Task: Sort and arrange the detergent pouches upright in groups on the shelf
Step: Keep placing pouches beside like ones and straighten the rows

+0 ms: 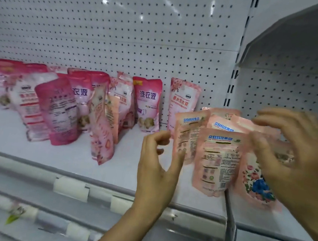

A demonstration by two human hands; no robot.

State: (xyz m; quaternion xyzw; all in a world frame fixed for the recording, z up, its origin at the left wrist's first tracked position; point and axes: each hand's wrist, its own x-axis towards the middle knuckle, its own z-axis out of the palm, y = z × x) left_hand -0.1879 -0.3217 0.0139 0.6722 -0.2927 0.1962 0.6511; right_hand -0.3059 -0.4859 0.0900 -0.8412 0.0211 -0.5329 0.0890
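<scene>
Several salmon-pink detergent pouches (215,161) stand upright in a tight cluster at the right end of the white shelf (127,167), backs facing me. A floral pouch (256,181) stands at their right. My left hand (158,161) is beside the cluster's left pouch, fingers loosely curled, thumb touching its lower front. My right hand (292,155), blurred, reaches over the cluster and pinches the top edge of a rear salmon pouch. Further left stand mixed pouches: a magenta one (58,114), a leaning pale pink one (102,137), and two upright by the back wall (149,104) (183,101).
A pegboard back wall (125,34) closes the shelf behind. A thin divider (230,218) separates this shelf from the neighbouring bay on the right, which has a higher shelf (308,39) overhead. Price tag holders (71,186) line the front rail. Bare shelf lies between the two pouch groups.
</scene>
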